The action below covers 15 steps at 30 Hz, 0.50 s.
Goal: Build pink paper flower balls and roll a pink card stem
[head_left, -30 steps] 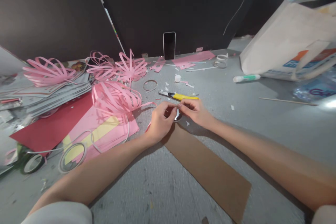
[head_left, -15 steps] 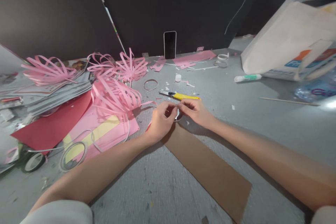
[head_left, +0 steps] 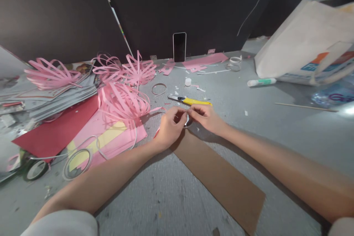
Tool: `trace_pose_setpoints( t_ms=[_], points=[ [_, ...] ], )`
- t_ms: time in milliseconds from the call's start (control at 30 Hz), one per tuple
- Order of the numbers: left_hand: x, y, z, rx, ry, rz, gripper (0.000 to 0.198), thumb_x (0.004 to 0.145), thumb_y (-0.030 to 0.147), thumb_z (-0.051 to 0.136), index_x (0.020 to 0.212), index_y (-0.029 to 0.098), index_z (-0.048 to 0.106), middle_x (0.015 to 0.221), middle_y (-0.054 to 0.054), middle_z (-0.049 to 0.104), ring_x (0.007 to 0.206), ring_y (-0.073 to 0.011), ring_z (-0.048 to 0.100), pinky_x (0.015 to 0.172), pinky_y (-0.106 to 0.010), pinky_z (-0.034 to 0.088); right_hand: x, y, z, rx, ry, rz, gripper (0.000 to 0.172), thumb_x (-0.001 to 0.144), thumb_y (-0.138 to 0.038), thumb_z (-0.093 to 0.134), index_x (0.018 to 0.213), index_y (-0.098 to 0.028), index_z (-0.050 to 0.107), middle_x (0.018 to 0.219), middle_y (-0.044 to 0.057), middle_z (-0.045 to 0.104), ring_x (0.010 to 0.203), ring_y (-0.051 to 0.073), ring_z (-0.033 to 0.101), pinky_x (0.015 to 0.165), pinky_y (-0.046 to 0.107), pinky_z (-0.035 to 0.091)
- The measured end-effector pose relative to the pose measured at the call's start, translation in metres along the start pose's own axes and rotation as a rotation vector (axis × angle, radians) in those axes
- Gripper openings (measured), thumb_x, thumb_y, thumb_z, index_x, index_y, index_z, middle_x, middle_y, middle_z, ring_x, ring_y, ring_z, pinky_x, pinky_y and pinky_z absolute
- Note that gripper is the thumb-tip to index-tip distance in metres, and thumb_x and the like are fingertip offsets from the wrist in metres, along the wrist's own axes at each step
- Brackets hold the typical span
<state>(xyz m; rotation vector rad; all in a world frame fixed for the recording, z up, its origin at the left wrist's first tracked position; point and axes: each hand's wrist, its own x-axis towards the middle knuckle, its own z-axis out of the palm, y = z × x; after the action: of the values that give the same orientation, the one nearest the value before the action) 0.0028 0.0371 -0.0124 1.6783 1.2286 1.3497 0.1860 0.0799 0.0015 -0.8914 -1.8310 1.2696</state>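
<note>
The left hand [head_left: 173,127] and right hand [head_left: 204,118] pinch something hidden. If they slip toward the bench's [head_left: 132,191] back edge, the yellow knife [head_left: 197,101] could nick them.

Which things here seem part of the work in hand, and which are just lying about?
Likely in use: left hand; right hand; partly hidden ring; brown card; nearest pink bundle.

Probably lying about: phone; marker; white bag; thin stick.
</note>
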Motion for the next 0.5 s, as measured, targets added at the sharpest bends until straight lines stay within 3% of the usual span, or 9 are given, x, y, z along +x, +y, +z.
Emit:
trace_pose_setpoints(
  t_ms=[500],
  points=[
    [0.0009, 0.0029, -0.001, -0.008, -0.005, -0.018, 0.01, 0.099, 0.019, 0.063, 0.093, 0.019, 0.071, 0.089, -0.003, 0.075, 0.079, -0.0147, 0.069, 0.072, -0.027, 0.053, 0.0011, 0.0052, -0.0018, -0.058, -0.015, -0.011, 0.045, 0.103, -0.055, 0.06, 0.075, -0.021, 0.056, 0.069, -0.004, 0.048, 0.063, 0.012, 0.042, 0.06, 0.028, 0.035]
  ],
)
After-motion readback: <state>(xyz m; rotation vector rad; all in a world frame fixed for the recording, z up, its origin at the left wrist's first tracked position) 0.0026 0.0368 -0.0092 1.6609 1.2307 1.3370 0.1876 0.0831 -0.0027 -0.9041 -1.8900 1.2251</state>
